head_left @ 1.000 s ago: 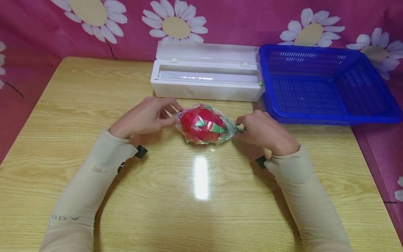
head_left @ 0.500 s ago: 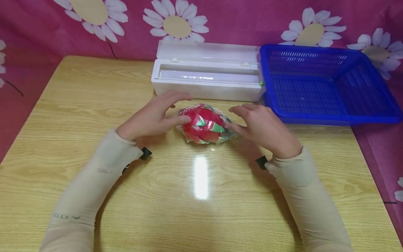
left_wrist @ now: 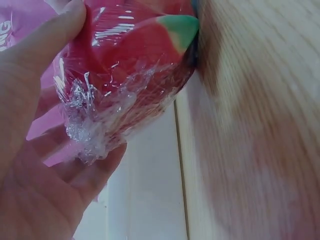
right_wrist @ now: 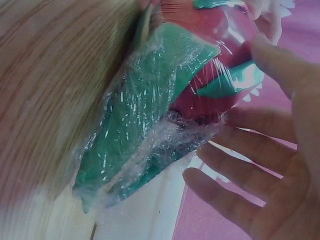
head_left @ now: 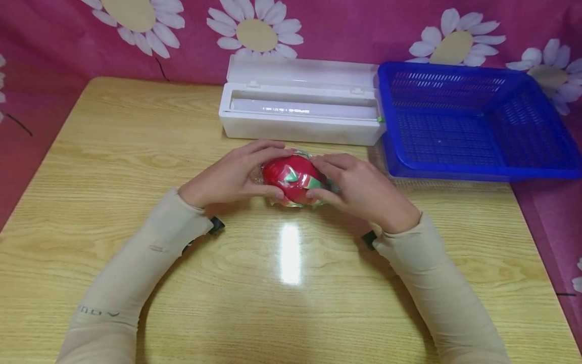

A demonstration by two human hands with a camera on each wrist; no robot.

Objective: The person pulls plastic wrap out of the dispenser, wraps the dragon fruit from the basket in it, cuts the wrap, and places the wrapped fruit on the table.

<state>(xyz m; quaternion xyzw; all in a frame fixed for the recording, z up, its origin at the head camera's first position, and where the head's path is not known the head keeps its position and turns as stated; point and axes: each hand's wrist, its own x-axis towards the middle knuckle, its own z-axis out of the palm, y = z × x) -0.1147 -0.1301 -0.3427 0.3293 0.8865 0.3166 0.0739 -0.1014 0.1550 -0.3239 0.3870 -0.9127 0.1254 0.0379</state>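
Cupping the wrapped dragon fruit [head_left: 293,178] from both ends, the fingers [head_left: 268,147] of the left hand [head_left: 229,177] curl over its top and near side, with the thumb pressed against the front. The right hand [head_left: 359,189] mirrors this, its fingers laid over the far side and its thumb tucked under the front edge. In the left wrist view the thumb lies on the red skin and the other fingers sit beneath a bunched twist of cling film [left_wrist: 87,132]. In the right wrist view the fingers are spread and only lightly bent just behind the fruit's green leaf tip, where the film gathers into a crumpled tail; the thumb touches the film from above. The fruit rests on the wooden table [head_left: 113,151], a little beyond its middle. Just behind it stands a white cling-film dispenser [head_left: 300,108] with its lid open. Touching the dispenser's right end is a blue plastic basket [head_left: 473,126]. Beige sleeves [head_left: 136,273] cover both forearms. A pink cloth with white daisies [head_left: 364,30] hangs behind the table.
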